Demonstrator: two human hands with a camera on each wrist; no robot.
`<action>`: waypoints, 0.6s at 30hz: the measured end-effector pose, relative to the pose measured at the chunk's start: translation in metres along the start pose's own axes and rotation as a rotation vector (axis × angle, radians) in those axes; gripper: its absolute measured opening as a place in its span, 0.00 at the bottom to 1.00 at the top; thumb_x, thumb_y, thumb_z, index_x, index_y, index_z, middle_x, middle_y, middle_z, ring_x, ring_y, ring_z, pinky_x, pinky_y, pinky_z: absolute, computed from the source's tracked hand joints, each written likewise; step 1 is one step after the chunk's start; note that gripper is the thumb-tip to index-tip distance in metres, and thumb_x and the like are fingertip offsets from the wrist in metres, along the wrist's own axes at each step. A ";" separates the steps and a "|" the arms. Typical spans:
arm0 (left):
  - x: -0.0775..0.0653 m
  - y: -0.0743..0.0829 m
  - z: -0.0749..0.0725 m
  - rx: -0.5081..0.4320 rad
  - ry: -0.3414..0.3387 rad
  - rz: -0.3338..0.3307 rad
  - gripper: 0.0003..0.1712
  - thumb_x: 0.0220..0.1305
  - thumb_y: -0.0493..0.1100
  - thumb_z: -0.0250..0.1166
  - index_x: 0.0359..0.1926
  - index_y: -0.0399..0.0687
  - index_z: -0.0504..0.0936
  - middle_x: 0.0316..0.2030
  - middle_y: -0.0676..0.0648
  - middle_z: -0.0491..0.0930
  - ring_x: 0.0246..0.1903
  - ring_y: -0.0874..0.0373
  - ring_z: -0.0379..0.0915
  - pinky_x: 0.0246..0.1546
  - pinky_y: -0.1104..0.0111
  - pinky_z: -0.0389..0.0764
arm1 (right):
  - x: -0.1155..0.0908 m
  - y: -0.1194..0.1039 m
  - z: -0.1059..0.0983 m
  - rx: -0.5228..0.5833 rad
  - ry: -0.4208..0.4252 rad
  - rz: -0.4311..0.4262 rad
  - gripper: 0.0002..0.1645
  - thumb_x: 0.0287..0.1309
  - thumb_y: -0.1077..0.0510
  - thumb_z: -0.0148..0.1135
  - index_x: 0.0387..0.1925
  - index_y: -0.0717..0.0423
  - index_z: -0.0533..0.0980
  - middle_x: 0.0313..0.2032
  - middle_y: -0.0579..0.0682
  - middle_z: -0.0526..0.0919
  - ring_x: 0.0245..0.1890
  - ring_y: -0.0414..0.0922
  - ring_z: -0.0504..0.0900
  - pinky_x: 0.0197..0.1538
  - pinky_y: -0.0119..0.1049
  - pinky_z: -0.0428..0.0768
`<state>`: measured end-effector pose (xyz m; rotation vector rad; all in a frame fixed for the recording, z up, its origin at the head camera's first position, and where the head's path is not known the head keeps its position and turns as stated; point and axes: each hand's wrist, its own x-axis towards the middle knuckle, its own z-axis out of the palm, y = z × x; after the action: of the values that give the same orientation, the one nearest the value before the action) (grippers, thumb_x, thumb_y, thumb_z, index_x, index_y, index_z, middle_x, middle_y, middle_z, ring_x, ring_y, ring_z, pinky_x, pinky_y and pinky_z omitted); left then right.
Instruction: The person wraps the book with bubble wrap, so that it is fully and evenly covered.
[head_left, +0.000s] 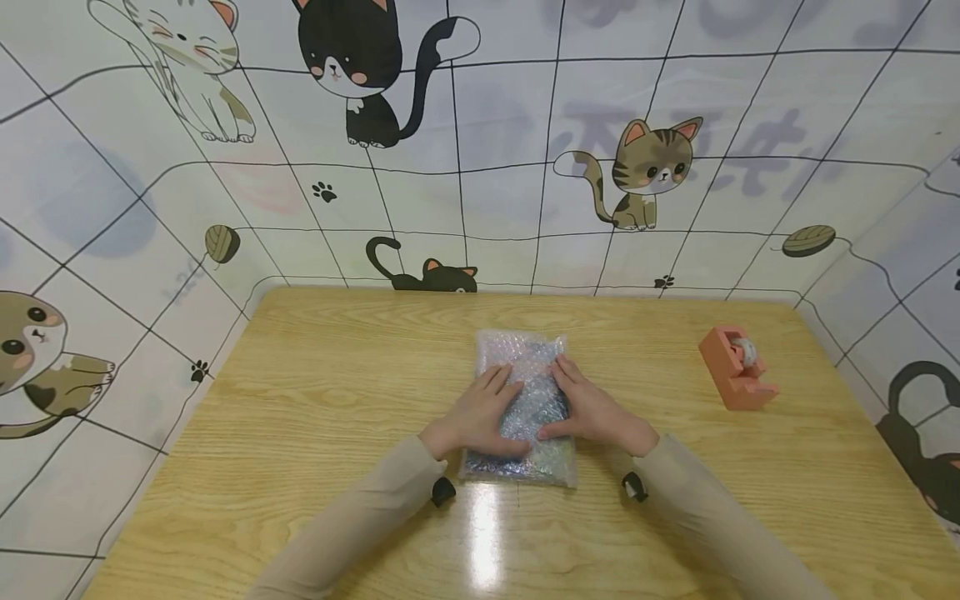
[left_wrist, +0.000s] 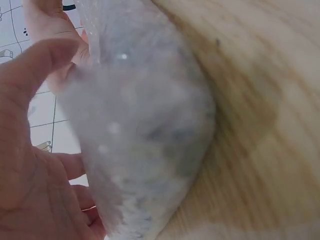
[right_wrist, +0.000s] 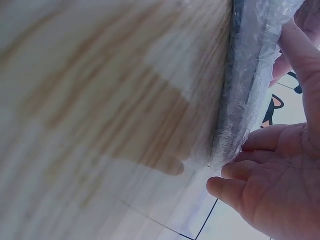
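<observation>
A flat rectangular thing in bubble wrap (head_left: 536,400) lies on the wooden table, its clear plastic shiny and wrinkled; what is inside shows only as blurred bluish tones. My left hand (head_left: 480,414) rests on its left half with fingers spread and the thumb across its front part. On the right side, my right hand (head_left: 592,408) touches the wrap, fingertips near the far right edge and thumb on top. Seen from the left wrist, the wrapped bundle (left_wrist: 150,125) is blurred beside the palm. In the right wrist view, the fingers (right_wrist: 235,187) are along its edge.
An orange tape dispenser (head_left: 735,371) with a roll of tape stands on the table (head_left: 337,375) at the right. Cat-patterned cloth (head_left: 510,192) hangs behind the table and along both sides. A small black piece (head_left: 443,492) sits under each wrist.
</observation>
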<state>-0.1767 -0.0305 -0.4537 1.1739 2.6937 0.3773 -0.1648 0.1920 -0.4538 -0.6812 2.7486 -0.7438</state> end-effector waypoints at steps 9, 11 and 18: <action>0.002 0.002 0.004 0.034 0.053 -0.014 0.53 0.49 0.68 0.65 0.66 0.37 0.62 0.68 0.31 0.51 0.69 0.40 0.44 0.69 0.56 0.46 | 0.001 0.001 0.001 0.007 0.002 0.000 0.67 0.41 0.39 0.72 0.67 0.77 0.48 0.69 0.72 0.41 0.69 0.63 0.41 0.67 0.54 0.53; 0.002 0.003 0.003 0.035 0.057 -0.020 0.53 0.48 0.68 0.66 0.65 0.38 0.63 0.68 0.31 0.52 0.69 0.41 0.44 0.69 0.56 0.46 | 0.001 0.001 0.000 0.019 0.005 -0.006 0.67 0.42 0.39 0.72 0.67 0.77 0.47 0.69 0.72 0.40 0.69 0.64 0.41 0.67 0.55 0.53; 0.003 0.006 0.002 0.013 0.042 -0.053 0.54 0.46 0.68 0.68 0.65 0.38 0.63 0.68 0.32 0.52 0.69 0.41 0.44 0.69 0.57 0.45 | -0.008 0.006 -0.007 0.045 0.003 -0.038 0.63 0.46 0.40 0.70 0.69 0.72 0.47 0.70 0.70 0.40 0.69 0.64 0.44 0.66 0.56 0.54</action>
<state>-0.1740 -0.0237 -0.4541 1.1075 2.7609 0.3809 -0.1619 0.2035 -0.4507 -0.7249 2.7199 -0.8136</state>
